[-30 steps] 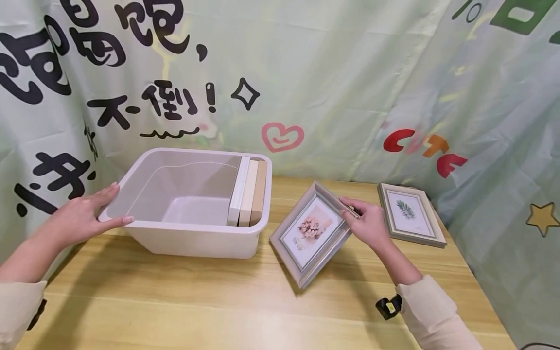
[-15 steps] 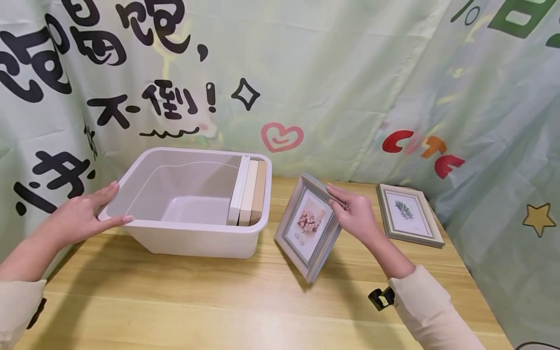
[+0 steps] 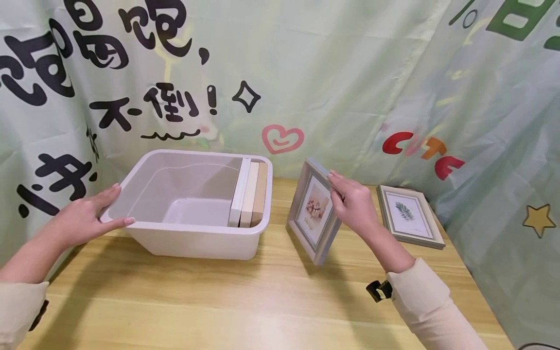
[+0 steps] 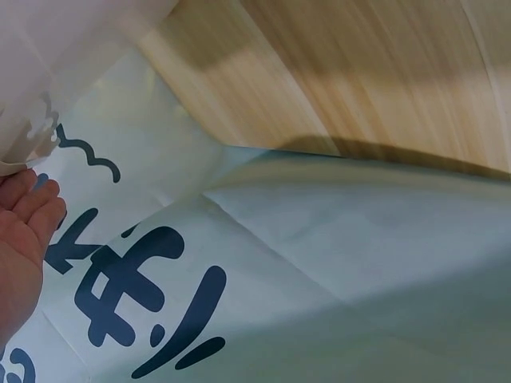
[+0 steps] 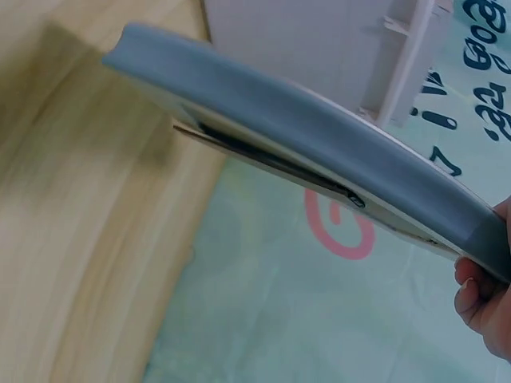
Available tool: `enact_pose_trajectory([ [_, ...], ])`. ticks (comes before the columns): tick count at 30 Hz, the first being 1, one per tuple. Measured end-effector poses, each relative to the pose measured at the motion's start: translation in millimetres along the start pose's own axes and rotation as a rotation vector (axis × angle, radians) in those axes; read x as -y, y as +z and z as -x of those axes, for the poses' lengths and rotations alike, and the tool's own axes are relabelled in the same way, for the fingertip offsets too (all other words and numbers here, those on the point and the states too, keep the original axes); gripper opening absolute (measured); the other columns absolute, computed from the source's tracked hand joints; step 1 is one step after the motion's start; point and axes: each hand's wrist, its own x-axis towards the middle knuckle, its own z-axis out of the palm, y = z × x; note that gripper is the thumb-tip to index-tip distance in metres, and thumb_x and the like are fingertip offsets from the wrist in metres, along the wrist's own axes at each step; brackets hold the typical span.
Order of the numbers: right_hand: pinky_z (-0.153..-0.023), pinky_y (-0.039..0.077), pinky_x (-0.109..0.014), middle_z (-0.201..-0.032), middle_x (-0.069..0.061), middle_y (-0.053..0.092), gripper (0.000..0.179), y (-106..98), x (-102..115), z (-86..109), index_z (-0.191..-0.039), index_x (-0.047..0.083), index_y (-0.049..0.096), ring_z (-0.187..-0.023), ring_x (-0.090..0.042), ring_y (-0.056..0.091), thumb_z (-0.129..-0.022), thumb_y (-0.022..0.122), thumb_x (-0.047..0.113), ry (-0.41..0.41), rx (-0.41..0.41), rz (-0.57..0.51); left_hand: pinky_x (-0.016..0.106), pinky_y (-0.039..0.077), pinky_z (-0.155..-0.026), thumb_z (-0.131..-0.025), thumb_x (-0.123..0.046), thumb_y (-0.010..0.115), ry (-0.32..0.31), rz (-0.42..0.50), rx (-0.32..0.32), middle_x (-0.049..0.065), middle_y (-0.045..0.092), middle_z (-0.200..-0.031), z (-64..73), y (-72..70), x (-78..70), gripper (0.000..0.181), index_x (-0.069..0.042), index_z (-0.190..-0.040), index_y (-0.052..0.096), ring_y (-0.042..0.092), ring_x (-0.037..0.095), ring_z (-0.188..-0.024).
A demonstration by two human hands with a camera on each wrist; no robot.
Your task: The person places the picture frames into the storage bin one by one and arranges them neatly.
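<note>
In the head view a pale plastic storage bin (image 3: 192, 243) stands on the left, where my left hand (image 3: 83, 218) holds its left rim, thumb over the front corner. The left wrist view catches the fingers (image 4: 36, 209) just under that rim. My right hand (image 3: 356, 206) grips a picture frame (image 3: 316, 209) with a pink flower print by its upper right edge, tilted upright and raised over the table. Its side edge and part of the back (image 5: 303, 120) show in the right wrist view. Three slim upright pieces (image 3: 247, 194), white, cream and tan, line the bin's right end.
A second picture frame (image 3: 411, 214) with a green leaf print lies flat at the table's right edge. Behind the wooden table (image 3: 227, 301) hangs a printed curtain (image 3: 341, 73); it also lines both sides.
The picture frame in my right hand has turned more upright and edge-on to the head view, and risen slightly. My left hand stays on the bin.
</note>
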Motion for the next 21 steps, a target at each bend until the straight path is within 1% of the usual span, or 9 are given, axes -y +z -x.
enact_pose_trajectory([
  [1,-0.046,0.029,-0.023,-0.103,-0.027,0.067,0.026,-0.7,0.1,-2.2,-0.102,-0.011,0.067,-0.077,-0.036,0.068,-0.078,0.059,-0.009,0.004,-0.008,-0.001,0.066,0.038,-0.085,-0.08,-0.049,0.063,-0.001,0.0,0.003,0.028,0.03,-0.144,0.6,0.5,-0.1,0.09,0.002,-0.144,0.025,0.04,0.06,-0.114],
  [4,-0.046,0.025,-0.022,-0.102,-0.026,0.067,0.025,-2.2,1.0,-8.6,-0.102,-0.011,0.067,-0.081,-0.036,0.068,-0.079,0.058,-0.008,0.008,-0.026,0.002,0.066,0.038,-0.085,-0.08,-0.049,0.063,-0.001,-0.004,0.003,0.029,0.031,-0.144,2.4,1.5,-0.3,0.09,0.003,-0.143,0.026,0.04,0.06,-0.114],
  [6,-0.047,0.027,-0.023,-0.102,-0.026,0.067,0.025,-3.6,2.4,-13.1,-0.101,-0.011,0.067,-0.09,-0.038,0.067,-0.079,0.057,-0.008,0.01,-0.04,0.011,0.066,0.038,-0.086,-0.08,-0.049,0.063,-0.001,-0.006,0.004,0.029,0.031,-0.144,2.7,1.9,-0.6,0.09,0.003,-0.143,0.026,0.04,0.059,-0.114],
  [11,-0.049,0.028,-0.026,-0.102,-0.025,0.068,0.026,-9.1,6.1,-24.9,-0.102,-0.011,0.067,-0.085,-0.036,0.068,-0.079,0.056,-0.008,0.029,-0.059,0.021,0.066,0.037,-0.087,-0.08,-0.05,0.063,-0.007,-0.009,0.019,0.028,0.029,-0.145,1.6,1.9,-1.2,0.09,0.002,-0.143,0.026,0.039,0.059,-0.116],
  [14,-0.049,0.03,-0.027,-0.102,-0.024,0.068,0.026,-13.5,8.2,-32.9,-0.103,-0.011,0.067,-0.087,-0.035,0.068,-0.08,0.055,-0.008,0.035,-0.062,0.017,0.066,0.038,-0.086,-0.08,-0.05,0.063,-0.006,-0.012,0.024,0.027,0.028,-0.145,0.6,1.2,-1.5,0.09,0.003,-0.143,0.026,0.039,0.058,-0.116],
  [15,-0.049,0.031,-0.028,-0.102,-0.024,0.068,0.026,-15.0,9.1,-35.6,-0.104,-0.01,0.067,-0.091,-0.035,0.068,-0.08,0.055,-0.009,0.039,-0.065,0.013,0.066,0.038,-0.086,-0.08,-0.05,0.063,-0.006,-0.014,0.025,0.028,0.028,-0.145,0.3,0.9,-1.6,0.09,0.003,-0.143,0.026,0.039,0.058,-0.117],
  [16,-0.049,0.033,-0.03,-0.102,-0.024,0.068,0.026,-16.4,9.9,-38.2,-0.104,-0.01,0.067,-0.094,-0.034,0.067,-0.08,0.054,-0.009,0.043,-0.07,0.008,0.066,0.038,-0.086,-0.08,-0.05,0.063,-0.006,-0.015,0.025,0.028,0.028,-0.145,0.0,0.6,-1.8,0.09,0.003,-0.143,0.026,0.039,0.058,-0.117],
  [18,-0.052,0.043,-0.034,-0.102,-0.024,0.068,0.026,-19.5,11.9,-43.3,-0.104,-0.011,0.067,-0.097,-0.034,0.067,-0.081,0.055,-0.009,0.058,-0.08,0.002,0.066,0.039,-0.085,-0.08,-0.05,0.063,-0.002,-0.018,0.02,0.028,0.029,-0.145,-0.6,0.0,-2.1,0.09,0.003,-0.143,0.026,0.039,0.058,-0.116],
  [21,-0.065,0.055,-0.042,-0.103,-0.025,0.067,0.025,-23.8,15.4,-50.5,-0.104,-0.01,0.066,-0.099,-0.034,0.066,-0.082,0.056,-0.007,0.101,-0.101,-0.007,0.066,0.038,-0.086,-0.08,-0.05,0.063,-0.001,-0.02,0.013,0.027,0.029,-0.145,-1.7,-0.9,-2.8,0.09,0.003,-0.143,0.026,0.04,0.058,-0.116],
])
